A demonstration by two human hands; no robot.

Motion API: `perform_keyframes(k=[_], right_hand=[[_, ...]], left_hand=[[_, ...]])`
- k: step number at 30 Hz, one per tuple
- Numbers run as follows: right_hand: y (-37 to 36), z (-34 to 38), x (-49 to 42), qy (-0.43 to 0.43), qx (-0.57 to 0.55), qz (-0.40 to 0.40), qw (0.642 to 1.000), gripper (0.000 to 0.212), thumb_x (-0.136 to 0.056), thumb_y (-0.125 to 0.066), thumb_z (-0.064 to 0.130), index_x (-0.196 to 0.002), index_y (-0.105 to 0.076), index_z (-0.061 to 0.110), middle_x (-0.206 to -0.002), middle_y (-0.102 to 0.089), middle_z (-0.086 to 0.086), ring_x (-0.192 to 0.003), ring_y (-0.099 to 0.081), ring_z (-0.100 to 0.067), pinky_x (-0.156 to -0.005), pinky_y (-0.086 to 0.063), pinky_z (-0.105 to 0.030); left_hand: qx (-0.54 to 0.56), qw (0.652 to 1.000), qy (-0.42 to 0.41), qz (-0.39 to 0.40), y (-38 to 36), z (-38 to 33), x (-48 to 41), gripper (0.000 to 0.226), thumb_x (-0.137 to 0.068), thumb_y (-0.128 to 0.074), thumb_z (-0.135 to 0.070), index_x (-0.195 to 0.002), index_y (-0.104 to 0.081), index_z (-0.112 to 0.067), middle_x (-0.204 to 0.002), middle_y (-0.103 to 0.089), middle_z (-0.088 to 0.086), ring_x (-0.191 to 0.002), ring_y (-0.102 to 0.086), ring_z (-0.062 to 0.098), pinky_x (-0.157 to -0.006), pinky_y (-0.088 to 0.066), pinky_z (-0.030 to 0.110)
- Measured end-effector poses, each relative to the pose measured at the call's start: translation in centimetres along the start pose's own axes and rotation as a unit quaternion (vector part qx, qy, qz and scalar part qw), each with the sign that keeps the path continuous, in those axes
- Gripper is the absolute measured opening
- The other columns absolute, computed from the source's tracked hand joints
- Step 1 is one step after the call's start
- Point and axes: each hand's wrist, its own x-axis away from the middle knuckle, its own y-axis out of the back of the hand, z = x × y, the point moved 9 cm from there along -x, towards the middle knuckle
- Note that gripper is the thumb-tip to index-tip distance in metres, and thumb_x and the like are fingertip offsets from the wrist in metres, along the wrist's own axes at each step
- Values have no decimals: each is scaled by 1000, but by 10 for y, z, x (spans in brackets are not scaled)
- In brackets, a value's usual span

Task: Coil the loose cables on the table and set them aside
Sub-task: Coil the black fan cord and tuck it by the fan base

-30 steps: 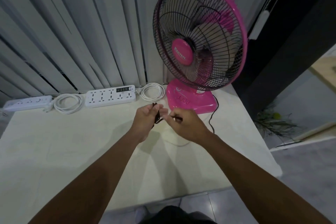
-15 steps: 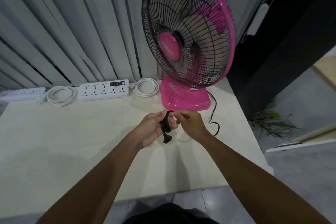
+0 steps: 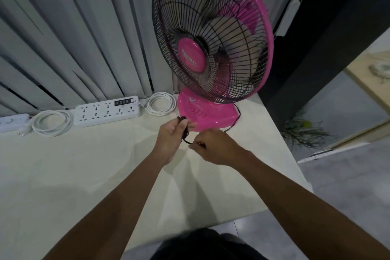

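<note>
A thin black cable (image 3: 185, 132) from the pink fan (image 3: 209, 48) is gathered in small loops in my left hand (image 3: 172, 133), just in front of the fan's base. My right hand (image 3: 213, 145) pinches the same cable a little to the right and nearer me. The rest of the black cable runs from my right hand around the base's right side (image 3: 237, 117). Two white cables lie coiled at the back of the table: one (image 3: 161, 103) beside the fan base, one (image 3: 52, 122) further left.
A white power strip (image 3: 107, 110) lies between the two white coils, and a second strip (image 3: 12, 121) sits at the far left. Grey vertical blinds (image 3: 73, 38) hang behind the pale table (image 3: 84, 175). The table's right edge drops to a grey floor.
My hands have moved up toward the fan base. The loops in my left hand sit higher, and my right hand has dropped lower and to the right along the cable.
</note>
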Motion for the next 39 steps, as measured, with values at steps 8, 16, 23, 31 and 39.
perform_keyframes(k=[8,16,23,31,39], right_hand=[[16,-47,-9,-130,-222,-21,966,33,-76,-73,59,-68,-66,28,-69,-67,12,-63,-60,0,-59,-50,-20],[-22,-90,9,-130,-228,-59,963,20,-100,-60,24,-88,-74,16,-66,-65,0,-51,-55,-5,-55,-49,-30],[-41,-97,35,-21,-36,4,999,25,-100,-47,19,-111,-68,9,-91,-64,-12,-81,-64,-30,-71,-51,-37],[-4,-123,53,159,114,-2,981,17,-92,-64,21,-86,-79,15,-85,-71,-7,-70,-62,-23,-67,-54,-36],[41,-168,32,180,-3,25,983,19,-76,-80,43,-79,-76,24,-79,-73,9,-76,-59,-9,-83,-39,-14]], left_hand=[[-78,983,85,145,-34,35,17,35,-101,-37,-26,-93,-65,-6,-71,-72,17,-65,-67,15,-58,-44,12],[228,956,172,65,-38,52,13,41,-106,-35,-33,-97,-62,-3,-63,-57,9,-62,-60,24,-87,-51,39],[330,928,166,-51,-80,63,-18,36,-106,-36,-24,-103,-58,5,-91,-76,18,-87,-75,30,-80,-58,35],[21,979,137,-152,-128,79,-40,36,-102,-48,-26,-85,-67,0,-84,-77,14,-80,-74,26,-75,-56,31],[-228,953,193,-57,-175,94,-52,32,-94,-52,-33,-74,-71,-16,-69,-73,0,-57,-69,8,-49,-48,19]])
